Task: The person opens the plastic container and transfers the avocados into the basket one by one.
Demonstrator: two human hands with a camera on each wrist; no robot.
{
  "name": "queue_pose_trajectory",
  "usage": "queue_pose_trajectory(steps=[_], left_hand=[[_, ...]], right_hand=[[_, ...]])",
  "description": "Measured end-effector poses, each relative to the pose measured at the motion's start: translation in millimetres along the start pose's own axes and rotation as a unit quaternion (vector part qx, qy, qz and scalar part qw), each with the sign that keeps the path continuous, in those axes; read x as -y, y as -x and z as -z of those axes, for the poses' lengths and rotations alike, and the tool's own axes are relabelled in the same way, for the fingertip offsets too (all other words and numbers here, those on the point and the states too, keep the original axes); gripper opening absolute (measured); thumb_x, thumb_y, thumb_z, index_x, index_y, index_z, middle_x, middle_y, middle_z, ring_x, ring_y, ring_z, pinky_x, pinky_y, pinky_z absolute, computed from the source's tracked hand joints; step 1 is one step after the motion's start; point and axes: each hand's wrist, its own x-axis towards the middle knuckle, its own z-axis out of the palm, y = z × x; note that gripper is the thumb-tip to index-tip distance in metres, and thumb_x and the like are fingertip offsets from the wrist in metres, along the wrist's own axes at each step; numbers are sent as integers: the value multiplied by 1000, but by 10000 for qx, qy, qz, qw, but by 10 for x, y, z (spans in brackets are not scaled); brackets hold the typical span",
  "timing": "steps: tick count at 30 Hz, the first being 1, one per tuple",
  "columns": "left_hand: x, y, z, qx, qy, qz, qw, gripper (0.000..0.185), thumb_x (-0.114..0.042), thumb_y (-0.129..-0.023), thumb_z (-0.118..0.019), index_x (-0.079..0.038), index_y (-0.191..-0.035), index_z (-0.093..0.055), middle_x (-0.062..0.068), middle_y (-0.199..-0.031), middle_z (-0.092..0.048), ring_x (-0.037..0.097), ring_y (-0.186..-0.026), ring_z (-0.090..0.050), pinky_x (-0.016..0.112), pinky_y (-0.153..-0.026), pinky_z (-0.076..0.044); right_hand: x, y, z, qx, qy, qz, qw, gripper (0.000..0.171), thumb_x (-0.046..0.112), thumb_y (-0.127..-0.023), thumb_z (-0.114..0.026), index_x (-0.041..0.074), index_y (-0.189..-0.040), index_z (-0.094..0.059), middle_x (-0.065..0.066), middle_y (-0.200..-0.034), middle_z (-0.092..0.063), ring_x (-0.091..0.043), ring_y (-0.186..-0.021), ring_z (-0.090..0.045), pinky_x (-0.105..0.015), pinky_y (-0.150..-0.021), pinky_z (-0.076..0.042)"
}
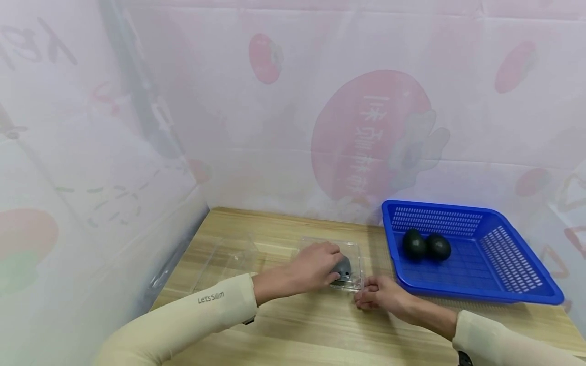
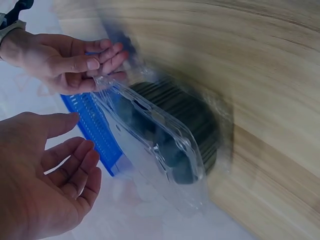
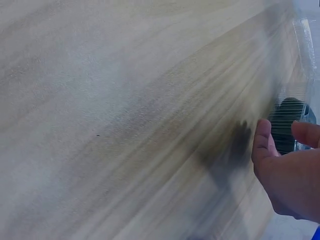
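- At centre of the head view, your clear clamshell box (image 1: 350, 264) lies open on the table (image 1: 284, 325), one dark avocado (image 1: 342, 266) already inside.
- Two more avocados (image 1: 426, 246) wait in the blue basket (image 1: 503, 264) at right; filling looks partly done.
- Your left hand (image 1: 316, 267) rests on the boxed fruit, fingers relaxed.
- Your right hand (image 1: 380, 295) pinches the box's near rim.

Makeshift recording booth: fruit-print sheets (image 1: 366, 127) around wooden table (image 1: 293, 325)
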Motion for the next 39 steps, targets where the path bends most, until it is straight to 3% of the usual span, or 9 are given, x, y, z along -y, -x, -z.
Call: queue_pose_trajectory(steps=[6, 12, 18, 26, 34, 39], left_hand=[[-145, -98, -64, 196, 7, -135, 9997, 23, -23, -96, -81, -14, -116, -79, -5, -101, -69, 10, -96, -65, 25, -85, -54], [-253, -175, -202, 114, 178, -297, 9993, 16, -18, -96, -78, -18, -110, -83, -9, -101, -72, 6, -97, -68, 21, -86, -54], [-307, -235, -317, 181, 254, -293, 9991, 16, -17, -93, -78, -22, -107, -85, -12, -106, -74, 5, -99, -68, 17, -83, -54], [-359, -281, -387, 230, -126, -321, 9991, 4, -19, -91, -81, -23, -89, -82, -11, -85, -64, 6, -78, -60, 17, -64, -47], [-372, -304, -444, 116, -505, -299, 9982, 28, -18, -90, -79, -24, -68, -62, -10, -77, -56, 7, -68, -54, 21, -55, -44], [-371, -332, -477, 75, -365, -228, 9990, 34, -15, -91, -76, -23, -65, -56, -10, -73, -53, 4, -61, -46, 21, -51, -41]], right_hand=[[-50, -10, 31, 11, -358, -83, 9993, 16, -3, -104, -59, -16, -114, -59, -20, -109, -76, -22, -100, -74, -36, -90, -62], [-73, 4, 46, 40, -524, -11, 9986, 22, -1, -105, -55, -18, -119, -58, -19, -109, -75, -23, -100, -74, -34, -89, -62], [-73, 17, 68, 114, -812, -129, 9966, 17, 2, -107, -55, -11, -115, -62, -17, -111, -75, -21, -100, -74, -32, -88, -61], [-88, 13, 85, 222, -1072, -136, 9939, 15, 2, -107, -56, -6, -112, -68, -13, -109, -75, -18, -99, -74, -31, -90, -61], [-111, 12, 86, 220, -1107, -83, 9936, 12, 3, -106, -59, -5, -109, -67, -11, -107, -75, -18, -99, -74, -31, -90, -61], [-130, 18, 89, 212, -1089, -59, 9938, 8, 4, -106, -59, -1, -106, -65, -10, -106, -74, -18, -99, -73, -32, -91, -61]])
